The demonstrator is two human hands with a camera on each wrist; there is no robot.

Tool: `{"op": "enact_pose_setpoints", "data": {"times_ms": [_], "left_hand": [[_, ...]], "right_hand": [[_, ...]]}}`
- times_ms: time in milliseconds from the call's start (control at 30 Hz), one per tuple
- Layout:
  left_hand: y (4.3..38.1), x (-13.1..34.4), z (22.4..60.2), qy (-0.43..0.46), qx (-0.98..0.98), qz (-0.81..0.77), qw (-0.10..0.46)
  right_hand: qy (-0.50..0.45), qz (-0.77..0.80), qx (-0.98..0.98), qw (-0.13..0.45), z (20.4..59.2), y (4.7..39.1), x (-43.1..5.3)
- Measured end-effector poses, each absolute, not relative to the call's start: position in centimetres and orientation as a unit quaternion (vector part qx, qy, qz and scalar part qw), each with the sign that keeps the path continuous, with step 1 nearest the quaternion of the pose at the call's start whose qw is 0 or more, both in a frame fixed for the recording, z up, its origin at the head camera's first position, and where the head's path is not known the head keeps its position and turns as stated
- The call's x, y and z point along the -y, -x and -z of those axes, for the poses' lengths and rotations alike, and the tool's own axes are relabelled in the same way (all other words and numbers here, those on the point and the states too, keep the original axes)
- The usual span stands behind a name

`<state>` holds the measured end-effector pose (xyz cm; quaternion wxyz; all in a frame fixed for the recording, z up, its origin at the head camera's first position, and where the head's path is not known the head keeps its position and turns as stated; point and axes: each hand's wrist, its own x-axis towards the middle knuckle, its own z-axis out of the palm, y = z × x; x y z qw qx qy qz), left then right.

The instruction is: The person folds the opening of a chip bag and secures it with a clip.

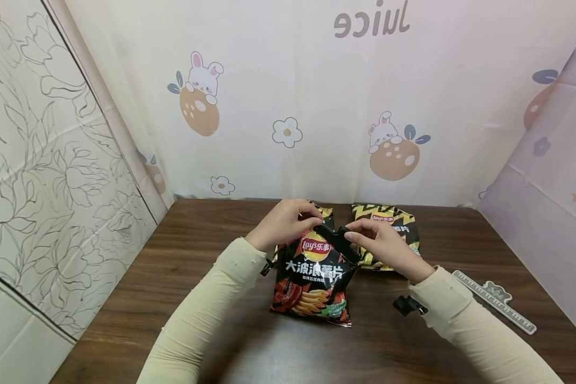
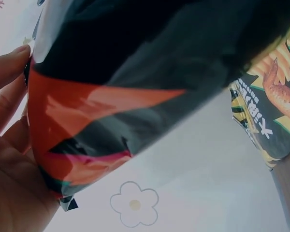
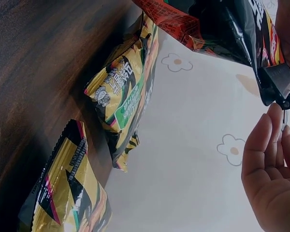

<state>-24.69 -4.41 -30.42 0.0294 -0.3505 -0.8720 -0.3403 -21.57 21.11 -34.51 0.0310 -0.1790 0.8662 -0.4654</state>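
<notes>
A black and red bag of Lay's potato chips hangs between both hands, its printed front toward the head camera. Along its top edge lies a black bag clip, slanting down to the right. My left hand pinches the bag's upper left corner, beside the clip's left end. In the left wrist view, the left fingers lie along the bag's edge. With thumb and fingers, my right hand grips the clip's lever. The right wrist view shows the clip on the bag, right fingertips at its lever.
A yellow and black chip bag lies behind my right hand; another is partly hidden behind the held bag. A white ruler-like strip with a cartoon shape lies at right on the dark wooden table. A printed curtain hangs behind.
</notes>
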Motion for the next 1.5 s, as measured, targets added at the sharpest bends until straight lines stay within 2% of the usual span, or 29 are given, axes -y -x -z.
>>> {"op": "enact_pose_setpoints", "data": {"times_ms": [333, 667, 1000, 1500], "left_hand": [[24.8, 5.1, 30.6, 0.33, 0.868, 0.367, 0.05], [24.8, 6.7, 31.7, 0.258, 0.851, 0.451, 0.083], [24.1, 7.4, 33.5, 0.163, 0.808, 0.565, 0.041], [22.8, 7.8, 37.0, 0.12, 0.736, 0.664, -0.054]], "right_hand": [[0.17, 0.461, -0.871, 0.029, 34.5, 21.6, -20.9], [0.163, 0.46, -0.873, 0.024, 34.7, 21.5, -20.7], [0.157, 0.466, -0.87, 0.02, 34.9, 21.5, -20.7], [0.138, 0.491, -0.86, 0.025, 34.8, 21.0, -20.4]]}}
